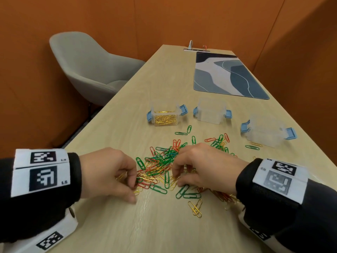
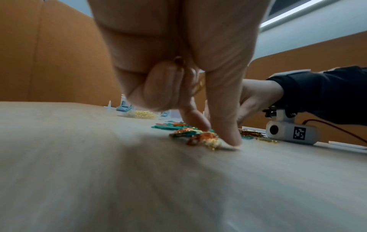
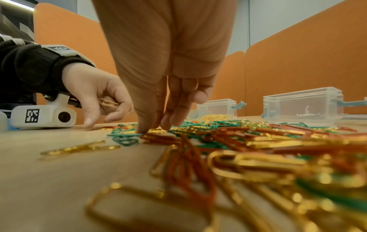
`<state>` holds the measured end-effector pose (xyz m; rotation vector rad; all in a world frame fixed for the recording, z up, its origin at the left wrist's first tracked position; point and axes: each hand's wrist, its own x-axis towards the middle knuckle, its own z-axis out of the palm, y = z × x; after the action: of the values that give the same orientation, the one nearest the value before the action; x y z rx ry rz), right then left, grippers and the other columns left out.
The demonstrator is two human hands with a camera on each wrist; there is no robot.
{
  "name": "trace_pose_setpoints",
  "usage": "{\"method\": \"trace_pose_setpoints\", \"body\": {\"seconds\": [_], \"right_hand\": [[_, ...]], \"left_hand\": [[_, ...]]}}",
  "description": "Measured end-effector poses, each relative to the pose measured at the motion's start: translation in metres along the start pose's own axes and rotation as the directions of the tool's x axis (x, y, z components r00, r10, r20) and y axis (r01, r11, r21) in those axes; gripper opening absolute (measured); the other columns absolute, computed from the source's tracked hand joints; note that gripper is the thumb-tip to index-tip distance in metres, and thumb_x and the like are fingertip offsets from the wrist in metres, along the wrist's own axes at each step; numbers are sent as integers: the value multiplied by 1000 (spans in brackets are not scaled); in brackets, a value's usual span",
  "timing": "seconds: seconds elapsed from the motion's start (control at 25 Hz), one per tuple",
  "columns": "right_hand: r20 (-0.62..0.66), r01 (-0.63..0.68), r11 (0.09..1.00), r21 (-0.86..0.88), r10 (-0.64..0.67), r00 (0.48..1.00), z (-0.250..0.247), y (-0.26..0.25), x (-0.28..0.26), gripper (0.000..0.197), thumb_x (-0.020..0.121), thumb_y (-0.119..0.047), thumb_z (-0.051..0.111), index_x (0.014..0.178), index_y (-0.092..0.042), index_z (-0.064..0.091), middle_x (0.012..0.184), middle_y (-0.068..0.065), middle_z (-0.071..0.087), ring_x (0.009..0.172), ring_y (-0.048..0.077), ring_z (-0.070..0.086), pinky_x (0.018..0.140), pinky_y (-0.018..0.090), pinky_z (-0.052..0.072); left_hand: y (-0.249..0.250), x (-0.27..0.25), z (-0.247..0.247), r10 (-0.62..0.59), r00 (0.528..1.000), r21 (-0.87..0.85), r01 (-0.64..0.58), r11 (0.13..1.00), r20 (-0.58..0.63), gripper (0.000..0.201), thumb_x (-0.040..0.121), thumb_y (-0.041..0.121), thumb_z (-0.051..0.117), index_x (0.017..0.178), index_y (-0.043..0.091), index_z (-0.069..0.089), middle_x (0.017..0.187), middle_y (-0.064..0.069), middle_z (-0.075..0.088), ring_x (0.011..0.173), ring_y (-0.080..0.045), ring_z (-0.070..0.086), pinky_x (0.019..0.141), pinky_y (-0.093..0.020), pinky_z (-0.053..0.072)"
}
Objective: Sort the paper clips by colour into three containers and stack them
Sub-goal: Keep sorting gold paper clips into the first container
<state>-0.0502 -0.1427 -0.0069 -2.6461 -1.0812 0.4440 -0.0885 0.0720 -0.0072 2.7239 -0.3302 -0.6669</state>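
From the head view, three clear boxes with blue side latches stand in a row on the counter (image 1: 113,225), beyond a loose heap of paper clips (image 1: 164,167) in green, red and gold. The left box (image 1: 165,116) holds a layer of gold clips. The middle box (image 1: 211,114) and the right box (image 1: 265,133) look empty from here. The left hand (image 1: 107,172) sits at the heap's left edge, fingers curled, with gold clips showing under the fingertips. The right hand (image 1: 200,167) is bent over the middle of the heap, fingertips down among the clips. A patterned mat (image 1: 226,75) lies farther back, and a grey chair (image 1: 87,68) stands to the left of the counter.

In the left wrist view, the left hand (image 2: 178,70) has gold clips tucked in its curled fingers, while a finger and thumb reach down to touch clips on the counter.

In the right wrist view, the right hand (image 3: 164,87) points down, its thumb and fingertips meeting on clips in the heap; whether it has lifted one I cannot tell. Behind it the left hand (image 3: 95,94) grips a few gold clips. The far box shows gold clips; the nearer box (image 3: 301,106) holds only a small pale scrap.
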Motion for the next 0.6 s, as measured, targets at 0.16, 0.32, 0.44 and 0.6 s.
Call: {"method": "trace_pose_setpoints", "body": {"seconds": [0.16, 0.32, 0.44, 0.6], "right_hand": [[2, -15, 1000, 18, 15, 1000, 1, 1, 1, 5, 83, -26, 66, 87, -23, 68, 92, -6, 62, 84, 12, 56, 76, 28, 49], [22, -10, 1000, 27, 10, 1000, 1, 1, 1, 15, 84, -29, 66, 98, -25, 64, 87, -11, 60, 80, 7, 54, 75, 25, 48], [36, 18, 1000, 1, -18, 999, 2, -1, 2, 15, 84, -32, 65, 96, -24, 64, 88, -11, 54, 78, 6, 50, 73, 23, 45], [55, 46, 999, -13, -46, 997, 5, -3, 3, 5, 87, -26, 61, 85, -21, 62, 87, -7, 54, 77, 8, 50, 71, 21, 45]], "left_hand": [[-1, 5, 4, 34, 999, 0, -34, 999, 31, 22, 72, 35, 76, 66, 33, 55, 43, 22, 47, 52, 2, 45, 54, -9, 32], [-4, 4, 5, 74, 996, 36, -76, 996, 49, 22, 78, 34, 71, 65, 35, 53, 47, 23, 48, 53, 0, 45, 55, -8, 32], [-6, 1, 8, 82, 995, -36, -80, 996, 63, 21, 78, 36, 63, 64, 29, 48, 47, 15, 48, 47, -4, 41, 52, -12, 33], [-15, 3, -2, -10, 995, -646, 70, 760, 96, 25, 46, 26, 57, 59, 11, 41, 50, -6, 49, 36, -15, 38, 34, -15, 29]]}}
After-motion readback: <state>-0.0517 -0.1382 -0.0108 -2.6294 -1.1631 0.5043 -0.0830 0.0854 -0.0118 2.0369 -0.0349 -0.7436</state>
